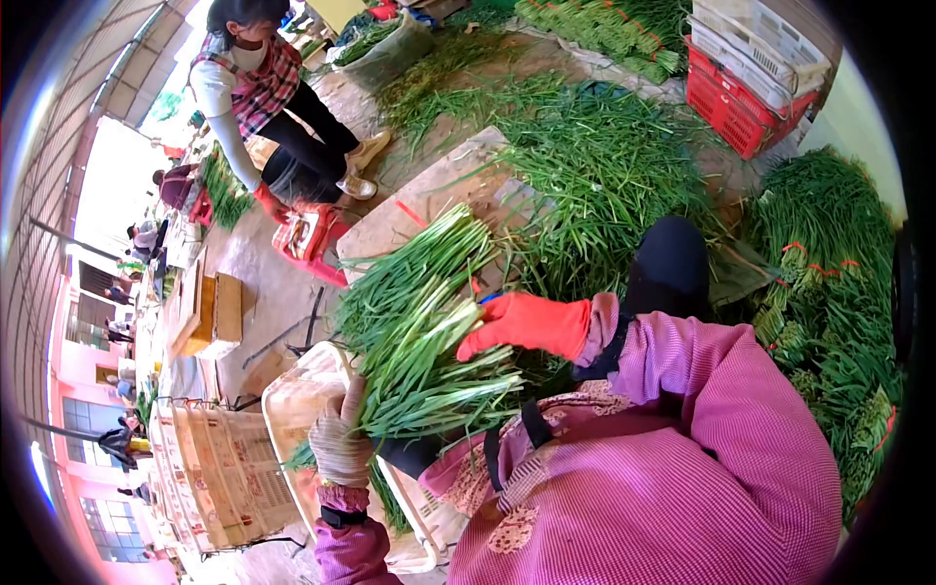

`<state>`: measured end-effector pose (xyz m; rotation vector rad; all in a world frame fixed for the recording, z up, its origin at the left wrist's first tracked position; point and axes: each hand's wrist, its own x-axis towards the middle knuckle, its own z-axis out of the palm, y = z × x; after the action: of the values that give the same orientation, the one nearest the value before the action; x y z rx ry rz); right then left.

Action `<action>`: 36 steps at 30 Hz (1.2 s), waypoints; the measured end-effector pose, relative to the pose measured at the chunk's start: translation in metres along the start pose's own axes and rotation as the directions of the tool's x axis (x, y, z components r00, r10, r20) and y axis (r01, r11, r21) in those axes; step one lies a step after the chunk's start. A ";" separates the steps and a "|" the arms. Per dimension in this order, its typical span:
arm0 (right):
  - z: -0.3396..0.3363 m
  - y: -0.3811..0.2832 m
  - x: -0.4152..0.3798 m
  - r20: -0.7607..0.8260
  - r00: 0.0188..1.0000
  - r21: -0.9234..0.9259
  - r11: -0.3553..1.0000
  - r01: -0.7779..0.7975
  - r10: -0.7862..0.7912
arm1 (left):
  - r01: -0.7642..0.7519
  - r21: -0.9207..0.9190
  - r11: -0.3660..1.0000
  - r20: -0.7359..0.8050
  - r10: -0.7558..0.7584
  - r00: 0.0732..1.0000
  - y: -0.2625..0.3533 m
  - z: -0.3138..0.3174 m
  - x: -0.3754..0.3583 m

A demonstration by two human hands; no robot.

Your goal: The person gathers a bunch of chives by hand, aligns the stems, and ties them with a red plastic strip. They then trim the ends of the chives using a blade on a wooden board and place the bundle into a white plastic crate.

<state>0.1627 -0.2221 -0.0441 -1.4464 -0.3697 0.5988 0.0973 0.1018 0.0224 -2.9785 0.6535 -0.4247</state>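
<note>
My left hand point(341, 441), in a pale glove, is closed around the lower side of a large bunch of green chives point(414, 341) with whitish stalk ends. My right hand point(534, 327), in an orange-red glove, is beside the stalks with its fingers curled. A small bit of blue shows at its fingers; what it holds I cannot make out. The chives lie above a pale plastic basket point(275, 414), where more green leaves show. Beyond the bunch is a flat board point(429, 200) with a red strip on it.
A heap of loose chives point(609, 161) lies beside my knee. Tied bundles point(829, 263) are stacked at right. Red crate point(726, 102) and white crates point(770, 44) stand at the back. Left are a small red stool point(312, 234), a wrapped crate point(219, 473) and a standing person point(268, 97).
</note>
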 end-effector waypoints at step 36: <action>0.009 -0.019 -0.035 0.163 0.962 0.399 0.877 -0.267 0.219 | 0.414 -0.269 0.869 0.337 -0.318 0.886 0.027 0.002 0.016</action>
<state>0.1327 -0.2352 -0.0197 -1.0514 -0.1323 0.9090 0.1004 0.0705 0.0211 -3.3973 0.1255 0.1228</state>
